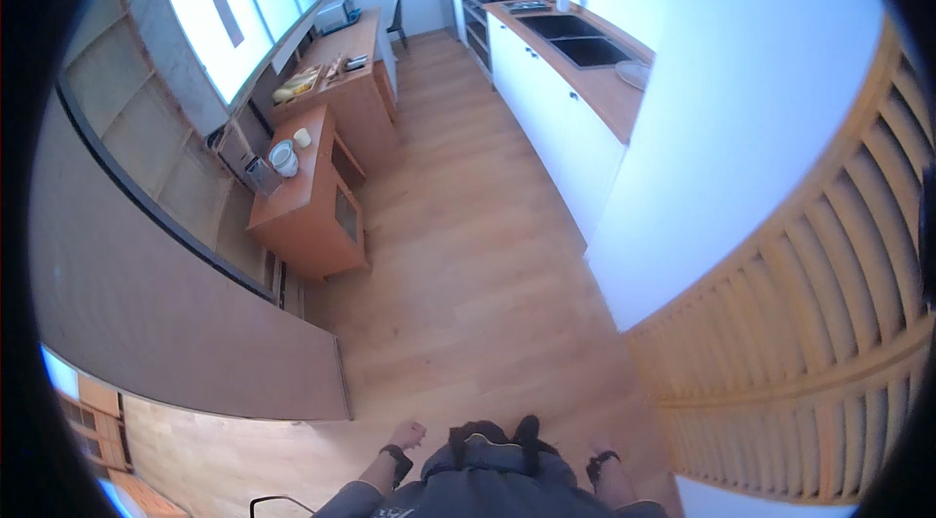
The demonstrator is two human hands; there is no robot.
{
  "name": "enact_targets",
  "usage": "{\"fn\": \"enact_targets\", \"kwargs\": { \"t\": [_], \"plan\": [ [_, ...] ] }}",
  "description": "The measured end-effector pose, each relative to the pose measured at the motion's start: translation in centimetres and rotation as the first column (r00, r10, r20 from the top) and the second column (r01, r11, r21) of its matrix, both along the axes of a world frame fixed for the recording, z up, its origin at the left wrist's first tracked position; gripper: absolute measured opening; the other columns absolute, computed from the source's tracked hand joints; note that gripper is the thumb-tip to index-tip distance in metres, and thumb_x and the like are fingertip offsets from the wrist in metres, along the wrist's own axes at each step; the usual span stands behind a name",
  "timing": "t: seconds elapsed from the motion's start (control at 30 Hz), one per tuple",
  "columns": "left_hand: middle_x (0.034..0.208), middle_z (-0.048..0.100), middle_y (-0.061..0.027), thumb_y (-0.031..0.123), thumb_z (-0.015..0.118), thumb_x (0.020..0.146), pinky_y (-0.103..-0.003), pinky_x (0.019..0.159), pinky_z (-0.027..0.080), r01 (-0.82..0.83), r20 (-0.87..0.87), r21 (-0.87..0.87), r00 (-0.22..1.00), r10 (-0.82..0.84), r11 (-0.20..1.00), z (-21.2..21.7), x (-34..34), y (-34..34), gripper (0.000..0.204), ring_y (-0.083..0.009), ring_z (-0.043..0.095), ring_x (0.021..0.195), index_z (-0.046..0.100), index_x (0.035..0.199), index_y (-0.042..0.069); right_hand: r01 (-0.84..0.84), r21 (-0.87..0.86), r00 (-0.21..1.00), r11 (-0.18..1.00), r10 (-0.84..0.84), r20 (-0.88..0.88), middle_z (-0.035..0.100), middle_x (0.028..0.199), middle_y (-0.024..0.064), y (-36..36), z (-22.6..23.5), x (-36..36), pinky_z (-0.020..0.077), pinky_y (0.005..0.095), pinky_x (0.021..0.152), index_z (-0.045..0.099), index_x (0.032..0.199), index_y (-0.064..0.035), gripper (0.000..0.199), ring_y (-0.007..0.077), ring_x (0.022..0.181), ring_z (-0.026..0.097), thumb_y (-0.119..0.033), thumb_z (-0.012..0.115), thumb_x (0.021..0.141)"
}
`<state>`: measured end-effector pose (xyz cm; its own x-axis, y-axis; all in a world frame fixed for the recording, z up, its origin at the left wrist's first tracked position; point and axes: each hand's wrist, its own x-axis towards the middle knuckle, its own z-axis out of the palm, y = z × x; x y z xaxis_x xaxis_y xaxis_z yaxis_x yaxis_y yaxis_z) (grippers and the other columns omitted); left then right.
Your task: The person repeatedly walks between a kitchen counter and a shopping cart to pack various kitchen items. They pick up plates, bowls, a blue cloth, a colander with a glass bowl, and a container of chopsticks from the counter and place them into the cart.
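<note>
My left hand hangs low beside my body, a dark band on its wrist. Its fingers look loosely curled, and nothing shows in them. On the other side, my right hand also hangs low, with a dark band on the wrist. That hand is pale and smeared against the floor, so its fingers cannot be made out. Neither hand touches any furniture. Nearest to the left hand is the end of a brown panel; a wooden slatted screen stands to the right.
Wood floor runs ahead between two sides. On the left, a low wooden cabinet bears a white jar; a longer counter follows. At right are white cabinets with a dark double sink, then a white wall.
</note>
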<state>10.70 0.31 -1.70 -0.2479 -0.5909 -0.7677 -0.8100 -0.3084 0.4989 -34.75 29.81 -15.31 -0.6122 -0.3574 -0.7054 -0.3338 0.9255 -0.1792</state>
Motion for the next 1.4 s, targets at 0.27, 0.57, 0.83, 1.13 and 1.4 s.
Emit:
{"fn": "enact_targets", "kwargs": {
  "t": [0.27, 0.57, 0.83, 1.13, 1.4],
  "plan": [
    [0.075, 0.066, -0.0085, 0.027, 0.057, 0.085, -0.029, 0.052, 0.05, -0.134, 0.003, 0.004, 0.991, 0.134, 0.991, 0.9, -6.2, -11.6, 0.027, -0.0166, 0.064, 0.06, 0.066, 0.087, 0.001, -0.078, -0.335, 0.978, 0.939, 0.137, 0.156, 0.064, 0.11, 0.0179, -30.0, 13.2, -5.7, 0.0464, 0.0375, 0.088, 0.062, 0.111, -0.0017, 0.042, 0.0312, 0.102, 0.061, -0.035, 0.056, 0.086],
    [0.092, 0.068, -0.0186, 0.026, 0.051, 0.082, -0.041, 0.074, 0.05, 0.113, 0.301, 0.142, 0.941, -0.152, 0.983, -9.3, -7.8, -29.2, 0.033, -0.0297, 0.066, 0.082, 0.068, 0.096, 0.002, -0.349, 0.012, 0.934, 0.937, 0.347, 0.087, 0.066, 0.091, 0.0195, -34.3, 7.4, -8.8, 0.051, 0.0403, 0.075, 0.068, 0.091, -0.0026, 0.031, 0.0349, 0.087, 0.064, -0.03, 0.057, 0.081],
    [0.096, 0.065, -0.0209, 0.032, 0.052, 0.084, -0.043, 0.078, 0.049, 0.097, 0.042, -0.12, 0.995, -0.092, 0.988, -2.4, -20.2, -51.7, 0.036, -0.0348, 0.063, 0.088, 0.066, 0.098, 0.002, -0.016, -0.168, 0.964, 0.986, 0.06, 0.261, 0.067, 0.096, 0.0155, -39.6, 0.0, -13.1, 0.0501, 0.0377, 0.08, 0.07, 0.095, -0.0071, 0.033, 0.0327, 0.095, 0.064, -0.032, 0.052, 0.083],
    [0.087, 0.067, -0.0195, 0.032, 0.054, 0.085, -0.04, 0.073, 0.051, 0.061, 0.065, -0.228, 0.997, -0.048, 0.972, -2.8, -27.7, -66.7, 0.035, -0.0326, 0.066, 0.083, 0.066, 0.095, 0.001, -0.467, -0.333, 0.848, 0.819, 0.522, 0.095, 0.067, 0.092, 0.0148, -62.5, 5.4, -19.4, 0.0499, 0.0383, 0.077, 0.071, 0.094, -0.0111, 0.032, 0.0332, 0.087, 0.064, -0.033, 0.066, 0.072],
    [0.084, 0.066, -0.0142, 0.025, 0.052, 0.089, -0.039, 0.059, 0.054, -0.436, 0.088, 0.254, 0.899, 0.429, 0.863, -1.7, -23.1, -71.3, 0.028, -0.0263, 0.064, 0.063, 0.063, 0.098, 0.0, -0.286, -0.131, 0.954, 0.949, 0.294, 0.05, 0.064, 0.103, 0.0208, -88.6, 10.8, -30.4, 0.0477, 0.0439, 0.083, 0.068, 0.098, -0.0022, 0.034, 0.0362, 0.097, 0.061, -0.029, 0.055, 0.082]
  ]
}}
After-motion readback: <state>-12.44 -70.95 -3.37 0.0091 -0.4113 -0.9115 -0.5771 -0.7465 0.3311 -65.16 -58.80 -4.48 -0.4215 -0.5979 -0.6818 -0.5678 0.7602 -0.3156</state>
